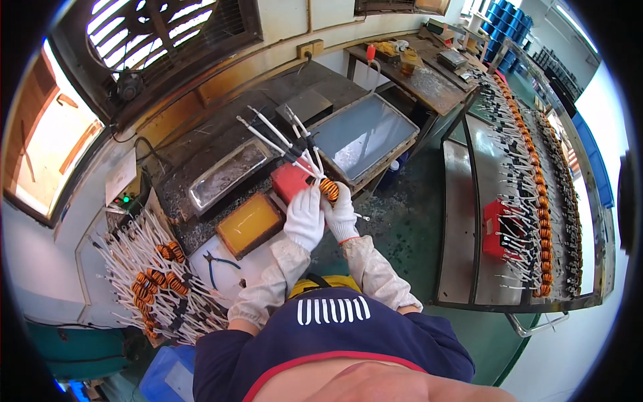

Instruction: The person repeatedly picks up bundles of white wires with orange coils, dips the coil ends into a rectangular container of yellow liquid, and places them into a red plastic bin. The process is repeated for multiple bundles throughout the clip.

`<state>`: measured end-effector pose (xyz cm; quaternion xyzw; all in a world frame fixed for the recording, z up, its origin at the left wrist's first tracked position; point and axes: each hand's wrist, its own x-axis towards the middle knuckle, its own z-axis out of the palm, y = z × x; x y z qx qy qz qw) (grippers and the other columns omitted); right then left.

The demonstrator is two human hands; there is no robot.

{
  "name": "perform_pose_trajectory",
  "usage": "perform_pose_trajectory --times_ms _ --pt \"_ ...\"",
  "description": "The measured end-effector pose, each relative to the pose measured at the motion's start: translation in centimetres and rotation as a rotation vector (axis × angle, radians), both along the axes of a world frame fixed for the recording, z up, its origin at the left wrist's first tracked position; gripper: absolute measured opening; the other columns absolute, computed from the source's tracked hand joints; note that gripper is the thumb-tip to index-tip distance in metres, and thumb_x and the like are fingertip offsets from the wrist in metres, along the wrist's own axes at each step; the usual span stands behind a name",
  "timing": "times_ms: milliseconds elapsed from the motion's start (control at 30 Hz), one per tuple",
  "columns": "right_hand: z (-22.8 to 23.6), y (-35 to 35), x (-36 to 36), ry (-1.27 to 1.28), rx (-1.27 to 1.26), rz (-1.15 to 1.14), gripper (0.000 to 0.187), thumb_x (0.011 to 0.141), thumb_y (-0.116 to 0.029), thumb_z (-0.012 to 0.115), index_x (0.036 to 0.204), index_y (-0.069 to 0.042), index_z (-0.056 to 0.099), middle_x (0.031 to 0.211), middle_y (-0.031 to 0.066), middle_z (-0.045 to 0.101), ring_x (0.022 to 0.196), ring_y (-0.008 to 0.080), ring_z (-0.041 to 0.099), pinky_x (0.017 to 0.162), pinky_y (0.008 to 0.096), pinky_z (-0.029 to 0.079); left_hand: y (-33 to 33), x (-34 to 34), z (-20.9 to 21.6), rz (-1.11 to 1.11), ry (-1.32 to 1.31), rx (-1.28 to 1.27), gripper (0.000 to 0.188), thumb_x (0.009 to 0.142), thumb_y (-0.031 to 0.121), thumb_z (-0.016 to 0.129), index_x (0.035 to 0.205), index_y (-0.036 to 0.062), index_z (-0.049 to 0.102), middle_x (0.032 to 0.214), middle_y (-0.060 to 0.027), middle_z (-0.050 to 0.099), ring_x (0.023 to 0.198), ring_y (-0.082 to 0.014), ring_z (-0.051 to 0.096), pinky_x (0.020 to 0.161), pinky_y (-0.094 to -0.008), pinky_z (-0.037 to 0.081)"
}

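Both my hands wear white gloves and are held together in front of my chest. My left hand (305, 218) and my right hand (341, 213) grip one orange copper-wound coil (329, 189). Its long white-sleeved leads (271, 134) with black sections stick up and away to the left. A red box (289, 179) sits just behind the coil on the bench.
A yellow liquid tray (249, 223), a solder pot (228, 174) and a large flat metal tray (365, 137) lie ahead. Several similar coils (157, 278) are piled at left beside blue-handled pliers (218, 264). A long rack (536, 194) of coils stands right, holding a red bin (494, 229).
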<state>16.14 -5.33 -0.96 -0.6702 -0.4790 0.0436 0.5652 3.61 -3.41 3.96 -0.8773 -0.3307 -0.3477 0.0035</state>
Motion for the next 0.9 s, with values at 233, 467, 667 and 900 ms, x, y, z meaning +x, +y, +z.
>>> perform_pose_trajectory --times_ms 233,467,667,900 --pt "0.0 -0.1 0.4 0.050 0.005 -0.006 0.050 0.085 -0.016 0.072 0.126 -0.002 0.046 0.109 0.0175 0.061 0.099 0.0278 0.065 0.085 0.0369 0.052 -2.2 0.1 -3.8 -0.056 0.170 -0.006 0.056 0.073 0.020 0.067 0.120 -0.0067 0.053 0.116 -0.0204 0.057 0.107 -0.0365 0.054 0.093 -0.0444 0.046" --pt "0.0 0.0 0.4 0.081 -0.027 -0.007 0.048 0.085 -0.015 0.071 0.124 -0.002 0.047 0.107 0.0167 0.063 0.096 0.0262 0.065 0.084 0.0366 0.052 -1.3 -0.5 -3.8 -0.099 0.151 -0.057 0.045 0.070 0.020 0.067 0.109 -0.0023 0.060 0.117 -0.0178 0.059 0.109 -0.0334 0.054 0.093 -0.0421 0.046" --pt "-0.7 0.2 0.5 0.086 -0.042 -0.012 0.048 0.083 -0.016 0.073 0.122 -0.001 0.049 0.108 0.0184 0.060 0.097 0.0315 0.063 0.085 0.0392 0.049 -1.1 -0.5 -4.0 -0.085 0.191 -0.062 0.043 0.071 0.020 0.065 0.109 -0.0008 0.061 0.116 -0.0173 0.061 0.109 -0.0326 0.055 0.095 -0.0418 0.046" --pt "-0.1 0.1 0.5 0.000 -0.044 -0.026 0.049 0.085 -0.015 0.072 0.124 -0.001 0.047 0.108 0.0161 0.061 0.094 0.0267 0.065 0.084 0.0360 0.052 -0.9 -0.5 -4.2 -0.089 0.183 -0.072 0.042 0.073 0.020 0.064 0.109 -0.0004 0.061 0.118 -0.0170 0.061 0.110 -0.0320 0.055 0.095 -0.0416 0.046"
